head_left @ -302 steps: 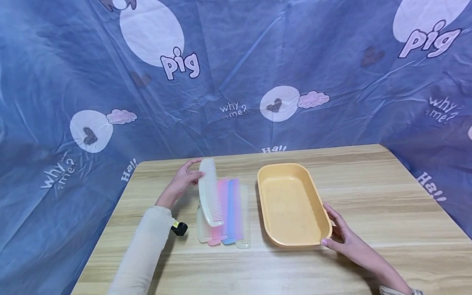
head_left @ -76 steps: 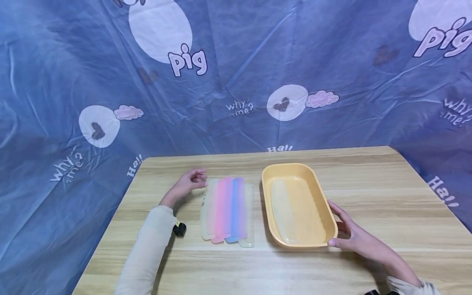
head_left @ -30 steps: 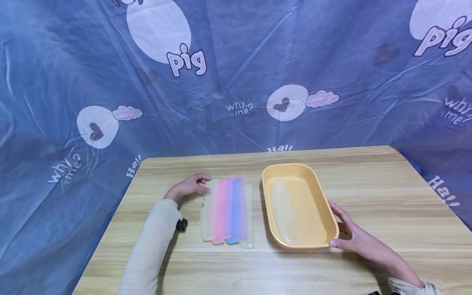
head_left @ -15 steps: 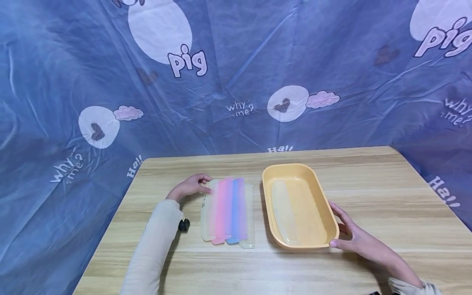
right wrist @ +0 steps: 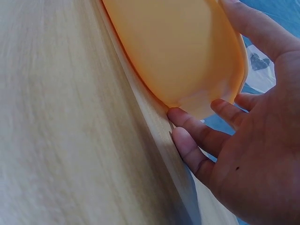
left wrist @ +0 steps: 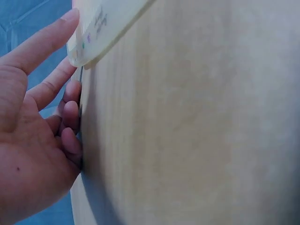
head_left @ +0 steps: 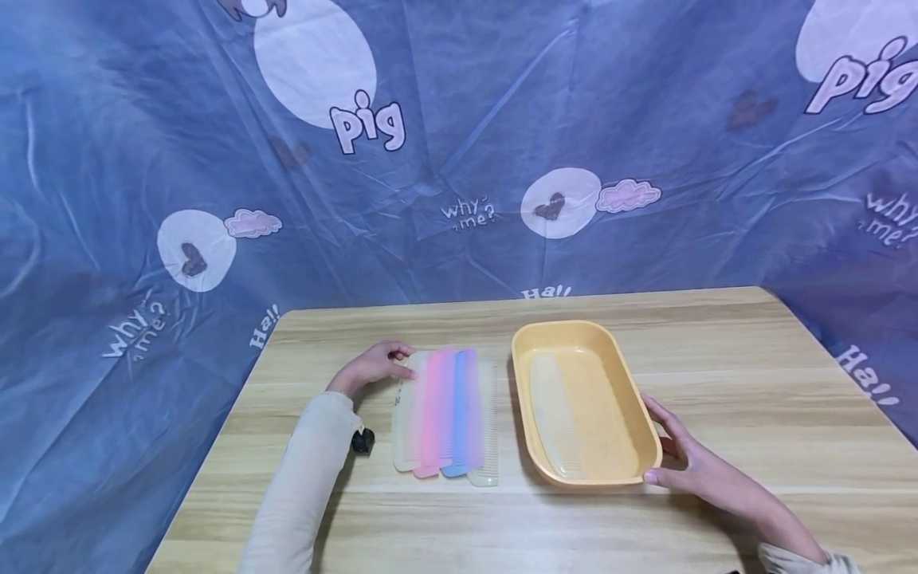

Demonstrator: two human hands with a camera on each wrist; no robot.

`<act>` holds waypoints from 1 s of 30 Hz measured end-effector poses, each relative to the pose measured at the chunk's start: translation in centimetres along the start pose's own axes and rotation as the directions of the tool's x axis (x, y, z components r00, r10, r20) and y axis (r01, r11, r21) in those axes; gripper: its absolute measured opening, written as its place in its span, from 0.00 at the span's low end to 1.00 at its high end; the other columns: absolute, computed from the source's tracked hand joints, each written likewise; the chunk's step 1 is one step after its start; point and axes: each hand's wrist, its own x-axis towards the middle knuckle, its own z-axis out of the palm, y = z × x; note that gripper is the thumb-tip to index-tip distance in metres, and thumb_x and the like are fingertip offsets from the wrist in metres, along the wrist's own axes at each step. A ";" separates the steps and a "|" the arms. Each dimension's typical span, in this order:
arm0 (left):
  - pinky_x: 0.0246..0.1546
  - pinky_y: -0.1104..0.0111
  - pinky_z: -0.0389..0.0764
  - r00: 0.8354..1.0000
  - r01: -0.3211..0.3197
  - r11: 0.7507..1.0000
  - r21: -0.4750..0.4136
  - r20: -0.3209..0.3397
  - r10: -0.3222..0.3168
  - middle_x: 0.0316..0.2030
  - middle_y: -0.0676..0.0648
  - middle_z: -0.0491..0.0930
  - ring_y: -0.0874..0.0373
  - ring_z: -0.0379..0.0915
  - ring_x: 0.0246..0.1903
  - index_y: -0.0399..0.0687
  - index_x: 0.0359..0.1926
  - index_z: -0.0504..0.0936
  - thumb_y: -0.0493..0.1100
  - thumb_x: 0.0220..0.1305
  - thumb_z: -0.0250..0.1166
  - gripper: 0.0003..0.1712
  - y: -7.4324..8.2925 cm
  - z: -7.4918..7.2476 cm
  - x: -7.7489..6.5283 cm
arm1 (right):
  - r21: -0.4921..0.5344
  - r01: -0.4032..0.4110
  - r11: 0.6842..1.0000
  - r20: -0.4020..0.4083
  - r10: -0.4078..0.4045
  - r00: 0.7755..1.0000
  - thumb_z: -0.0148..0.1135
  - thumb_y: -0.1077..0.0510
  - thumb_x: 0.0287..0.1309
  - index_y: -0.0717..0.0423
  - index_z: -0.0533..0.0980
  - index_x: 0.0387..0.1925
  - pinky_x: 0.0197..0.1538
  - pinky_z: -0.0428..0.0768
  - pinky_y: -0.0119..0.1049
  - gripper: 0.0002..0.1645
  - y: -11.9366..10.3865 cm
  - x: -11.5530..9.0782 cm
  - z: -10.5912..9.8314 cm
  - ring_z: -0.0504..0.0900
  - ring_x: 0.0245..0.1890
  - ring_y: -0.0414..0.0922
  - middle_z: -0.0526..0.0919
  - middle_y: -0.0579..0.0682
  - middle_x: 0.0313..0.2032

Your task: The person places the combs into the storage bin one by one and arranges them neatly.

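Several flat combs lie overlapping in a row on the table: a whitish comb (head_left: 405,430) at the left, then a pink comb (head_left: 433,414), a blue comb (head_left: 459,430), and a pale comb (head_left: 488,446) at the right. My left hand (head_left: 374,364) pinches the far left corner of the whitish comb, thumb on top and index finger at its end; its other fingers are curled. Another pale comb (head_left: 551,410) lies lengthwise in the yellow tray (head_left: 610,446), along its left side. My right hand (head_left: 684,462) holds the tray's right side near its front corner.
The wood-grain table (head_left: 466,534) ends at the back against a blue printed curtain (head_left: 459,143), which also hangs along both sides. A small black object (head_left: 362,440) sits at the left wrist, left of the combs.
Ten seconds ago my left hand held a pale comb above the row; that comb now lies in the tray. Since then the left hand has come back onto the leftmost comb. The right hand stays put.
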 end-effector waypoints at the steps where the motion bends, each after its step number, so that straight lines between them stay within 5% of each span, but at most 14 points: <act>1: 0.45 0.65 0.66 1.000 0.001 1.000 -0.008 -0.009 -0.001 0.45 0.44 0.69 0.53 0.62 0.44 0.36 0.58 0.74 0.40 0.56 0.70 0.28 -0.1 0.0 0.1 | -0.003 0.004 1.000 0.001 -0.004 1.000 0.58 0.70 0.59 0.47 0.33 0.76 0.44 0.79 0.29 0.57 0.0 0.0 0.0 0.67 0.56 0.20 0.45 0.16 0.66; 17: 0.43 0.69 0.70 0.999 -0.003 0.998 -0.057 -0.034 0.001 0.44 0.43 0.72 0.54 0.66 0.43 0.33 0.56 0.72 0.37 0.56 0.69 0.27 -0.4 0.0 0.3 | -0.029 -0.048 0.998 -0.021 0.047 0.999 0.60 0.68 0.60 0.44 0.34 0.76 0.46 0.77 0.27 0.57 0.0 0.0 0.0 0.65 0.56 0.18 0.44 0.16 0.66; 30: 0.38 0.72 0.72 1.000 -0.029 0.990 -0.136 -0.016 0.027 0.35 0.50 0.73 0.60 0.68 0.35 0.30 0.59 0.68 0.33 0.58 0.66 0.29 -0.8 -0.5 -0.2 | -0.030 -0.004 1.000 -0.008 0.004 1.000 0.59 0.69 0.59 0.48 0.34 0.76 0.44 0.79 0.28 0.57 0.1 0.0 0.0 0.66 0.56 0.20 0.45 0.17 0.66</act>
